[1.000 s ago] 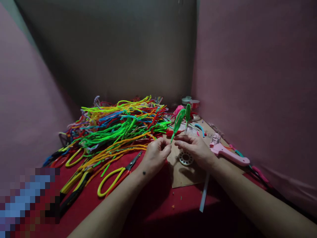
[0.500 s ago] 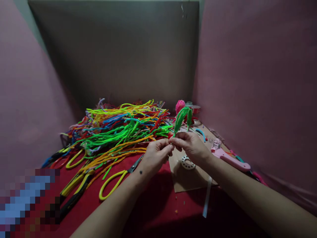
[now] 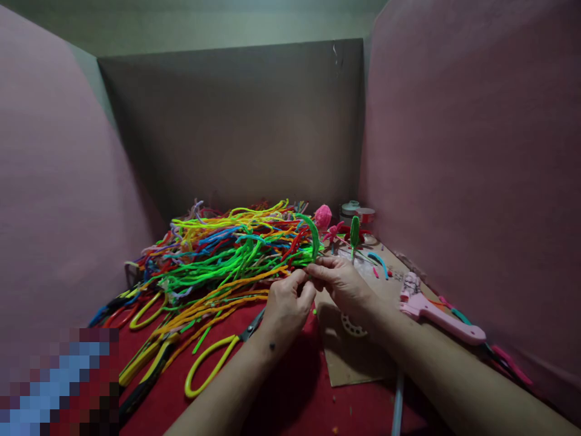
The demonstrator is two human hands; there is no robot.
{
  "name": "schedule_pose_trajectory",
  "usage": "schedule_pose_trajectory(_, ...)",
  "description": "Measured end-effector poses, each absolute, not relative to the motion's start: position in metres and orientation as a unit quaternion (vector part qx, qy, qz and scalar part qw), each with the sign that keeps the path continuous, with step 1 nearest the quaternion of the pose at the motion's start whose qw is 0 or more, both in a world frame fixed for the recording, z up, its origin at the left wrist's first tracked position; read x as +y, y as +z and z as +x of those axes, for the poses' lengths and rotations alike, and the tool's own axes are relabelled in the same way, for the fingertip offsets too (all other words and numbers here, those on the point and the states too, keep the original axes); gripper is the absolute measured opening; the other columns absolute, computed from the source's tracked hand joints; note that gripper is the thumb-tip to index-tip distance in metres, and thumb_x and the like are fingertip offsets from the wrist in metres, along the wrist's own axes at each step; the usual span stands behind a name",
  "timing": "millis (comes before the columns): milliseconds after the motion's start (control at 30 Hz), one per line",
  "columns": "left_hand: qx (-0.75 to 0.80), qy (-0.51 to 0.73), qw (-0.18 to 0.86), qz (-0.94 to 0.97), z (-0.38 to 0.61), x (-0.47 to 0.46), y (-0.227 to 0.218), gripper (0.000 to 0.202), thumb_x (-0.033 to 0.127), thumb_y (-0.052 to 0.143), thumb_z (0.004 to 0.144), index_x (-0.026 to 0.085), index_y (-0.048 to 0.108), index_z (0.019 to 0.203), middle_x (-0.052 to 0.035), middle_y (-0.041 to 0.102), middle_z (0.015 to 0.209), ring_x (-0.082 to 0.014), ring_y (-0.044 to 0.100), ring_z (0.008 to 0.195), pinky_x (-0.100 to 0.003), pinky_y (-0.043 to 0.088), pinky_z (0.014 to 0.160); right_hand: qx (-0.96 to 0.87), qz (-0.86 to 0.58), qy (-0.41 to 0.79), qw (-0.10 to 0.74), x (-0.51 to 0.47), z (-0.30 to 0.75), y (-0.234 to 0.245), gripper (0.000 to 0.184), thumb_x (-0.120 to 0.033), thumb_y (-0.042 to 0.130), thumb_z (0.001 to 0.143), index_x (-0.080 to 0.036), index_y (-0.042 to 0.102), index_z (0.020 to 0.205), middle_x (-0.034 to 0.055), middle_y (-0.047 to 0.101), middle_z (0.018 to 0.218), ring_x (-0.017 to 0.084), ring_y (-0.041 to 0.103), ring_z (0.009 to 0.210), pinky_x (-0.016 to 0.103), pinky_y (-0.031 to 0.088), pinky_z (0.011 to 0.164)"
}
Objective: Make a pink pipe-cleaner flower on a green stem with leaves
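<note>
My left hand [image 3: 288,306] is closed in a pinch, its fingertips meeting those of my right hand [image 3: 345,283]. Between them is the base of a curved green pipe-cleaner leaf [image 3: 314,235], which arches up and to the left above my fingers; the exact grip point is hidden. A second green leaf [image 3: 354,231] stands upright behind my right hand; whether it joins the held piece I cannot tell. Just beyond are a pink bud [image 3: 323,216] and a small pink flower [image 3: 334,231]. Yellow-handled scissors [image 3: 211,367] lie beside my left wrist.
A large heap of coloured pipe cleaners [image 3: 227,254] lies behind my left hand. Pliers [image 3: 147,369] are on the red cloth [image 3: 290,399]. Under my right arm is a board [image 3: 349,360] with a white perforated ring [image 3: 353,325]. A pink glue gun [image 3: 447,321] sits to the right.
The view has tilted up, so the scene sits lower. The held leaf has turned from leaning right to arching left, now apart from the second leaf. Both hands stay pinched together.
</note>
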State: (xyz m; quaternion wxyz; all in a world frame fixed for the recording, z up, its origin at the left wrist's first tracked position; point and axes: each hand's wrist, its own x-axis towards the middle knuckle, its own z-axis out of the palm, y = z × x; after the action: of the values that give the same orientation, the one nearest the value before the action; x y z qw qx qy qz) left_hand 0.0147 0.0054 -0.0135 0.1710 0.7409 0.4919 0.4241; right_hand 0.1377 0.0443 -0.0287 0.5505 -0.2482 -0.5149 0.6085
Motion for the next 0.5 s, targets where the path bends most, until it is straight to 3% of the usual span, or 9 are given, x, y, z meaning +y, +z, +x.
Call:
schedule_pose_trajectory(100, 0.526, 0.382, 0.044, 0.758, 0.017, 0.002, -0.017, 0.017, 0.019, 0.044, 0.077, 0.021, 0.054, 0.064, -0.0006, 0.053, 0.059, -0.0142, 0.049, 0.058, -0.025, 0.032, 0.058, -0.513, -0.253, 0.598, 0.562, 0.039, 0.138, -0.033, 0.019, -0.029, 0.072, 0.065, -0.014, 0.062, 0.059, -0.0031, 0.052, 0.054, 0.008, 0.041, 0.050, 0.023, 0.032, 0.049)
schedule_pose_trajectory(167, 0.535, 0.362, 0.046, 0.762, 0.016, 0.001, -0.015, 0.013, 0.021, 0.047, 0.076, 0.021, 0.053, 0.065, -0.0013, 0.055, 0.062, -0.0149, 0.050, 0.060, -0.025, 0.032, 0.058, -0.519, -0.256, 0.586, 0.568, 0.037, 0.140, -0.033, 0.018, -0.029, 0.071, 0.066, -0.014, 0.063, 0.061, -0.0026, 0.053, 0.056, 0.009, 0.042, 0.051, 0.023, 0.034, 0.051)
schedule_pose_trajectory(300, 0.522, 0.387, 0.254, 0.716, 0.009, 0.005, 0.000, 0.025, 0.038, 0.064, 0.067, 0.018, 0.049, 0.062, 0.0028, 0.050, 0.055, -0.0111, 0.045, 0.051, -0.023, 0.032, 0.051, -0.531, -0.255, 0.564, 0.578, 0.037, 0.145, -0.028, 0.017, -0.029, 0.068, 0.070, -0.015, 0.064, 0.062, -0.0019, 0.056, 0.055, 0.008, 0.042, 0.047, 0.022, 0.030, 0.045)
schedule_pose_trajectory(367, 0.498, 0.436, 0.376, 0.649, 0.003, 0.007, 0.008, 0.028, 0.042, 0.064, 0.068, 0.017, 0.051, 0.070, 0.0044, 0.050, 0.056, -0.0083, 0.041, 0.046, -0.021, 0.031, 0.046, -0.538, -0.244, 0.574, 0.568, 0.036, 0.147, -0.026, 0.017, -0.029, 0.068, 0.071, -0.015, 0.063, 0.063, -0.0010, 0.059, 0.057, 0.007, 0.042, 0.045, 0.022, 0.029, 0.043)
schedule_pose_trajectory(500, 0.409, 0.547, 0.472, 0.557, -0.005, 0.010, 0.013, 0.027, 0.032, 0.068, 0.068, 0.018, 0.053, 0.086, 0.0056, 0.052, 0.064, -0.0052, 0.044, 0.048, -0.018, 0.034, 0.046, -0.571, -0.231, 0.597, 0.515, 0.031, 0.146, -0.025, 0.014, -0.029, 0.066, 0.074, -0.015, 0.064, 0.070, -0.0008, 0.060, 0.058, 0.006, 0.041, 0.043, 0.022, 0.032, 0.042)
